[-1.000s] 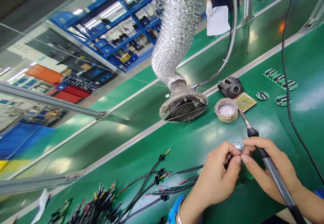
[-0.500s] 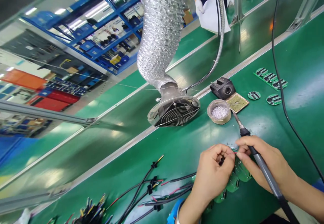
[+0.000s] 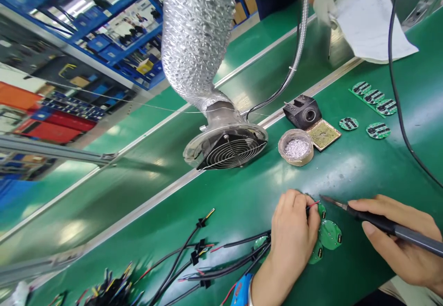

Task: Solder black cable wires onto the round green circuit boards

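Observation:
My right hand [image 3: 404, 257] grips a soldering iron [image 3: 374, 219] like a pen, its tip pointing left. The tip lies close to a thin red wire [image 3: 314, 203] that sticks out from the fingers of my left hand [image 3: 290, 232]. Those fingers are pinched on the wire, above small round green circuit boards [image 3: 330, 233]; part of the boards is hidden under the hand. Whether the wire touches a board I cannot tell. Black cables [image 3: 235, 265] with bared coloured ends run under my left wrist.
Beyond my hands stand a round tub of silvery bits [image 3: 279, 148], a sponge tray [image 3: 325, 135] and a black iron holder [image 3: 301, 112]. More round boards [image 3: 378, 130] lie right. A fume duct [image 3: 197, 43] hangs at centre. A gloved co-worker's hand [image 3: 324, 9] holds a white sheet [image 3: 374, 24].
My right hand has moved right, away from my left fingers, and the iron's tip has swung down near the wire. The co-worker's white sheet has come over the bench edge.

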The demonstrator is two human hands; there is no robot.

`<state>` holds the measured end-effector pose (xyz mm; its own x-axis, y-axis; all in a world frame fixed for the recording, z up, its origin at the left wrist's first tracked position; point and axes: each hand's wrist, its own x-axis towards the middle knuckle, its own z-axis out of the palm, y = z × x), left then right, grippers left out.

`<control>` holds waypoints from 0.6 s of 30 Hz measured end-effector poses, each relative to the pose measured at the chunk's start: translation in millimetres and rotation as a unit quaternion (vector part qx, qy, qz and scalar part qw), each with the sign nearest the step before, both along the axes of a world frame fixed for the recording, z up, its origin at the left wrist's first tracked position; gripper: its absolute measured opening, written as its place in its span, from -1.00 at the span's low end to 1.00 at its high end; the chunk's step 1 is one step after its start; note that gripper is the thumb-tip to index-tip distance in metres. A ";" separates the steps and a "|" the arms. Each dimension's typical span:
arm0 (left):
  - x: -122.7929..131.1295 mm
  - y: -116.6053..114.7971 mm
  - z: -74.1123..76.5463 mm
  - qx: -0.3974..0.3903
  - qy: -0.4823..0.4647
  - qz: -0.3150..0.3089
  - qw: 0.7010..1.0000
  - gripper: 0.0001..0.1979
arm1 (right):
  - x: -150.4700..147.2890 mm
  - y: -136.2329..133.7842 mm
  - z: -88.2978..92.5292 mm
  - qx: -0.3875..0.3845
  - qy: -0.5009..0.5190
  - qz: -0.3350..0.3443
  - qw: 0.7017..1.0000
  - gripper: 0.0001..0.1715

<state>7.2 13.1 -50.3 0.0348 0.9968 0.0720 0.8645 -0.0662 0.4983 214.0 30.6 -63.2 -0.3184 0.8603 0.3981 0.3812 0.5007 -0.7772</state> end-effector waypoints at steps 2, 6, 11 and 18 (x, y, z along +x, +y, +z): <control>0.0 -0.2 -1.0 -0.001 0.010 -0.001 1.000 -0.90 | 1.2 1.8 0.2 0.001 -0.007 0.018 1.000 -0.67; -0.4 -0.1 -2.4 0.000 0.019 -0.002 1.000 -0.90 | 2.5 5.4 2.5 0.009 -0.009 0.049 0.999 -0.60; -0.4 -0.1 -3.8 0.009 0.029 0.003 1.000 -0.89 | 3.2 8.2 5.3 0.018 -0.003 0.053 0.998 -0.60; 1.1 -0.1 -5.7 0.018 0.031 0.005 0.999 -0.89 | 0.2 4.8 3.3 0.024 -0.017 0.039 0.999 -0.63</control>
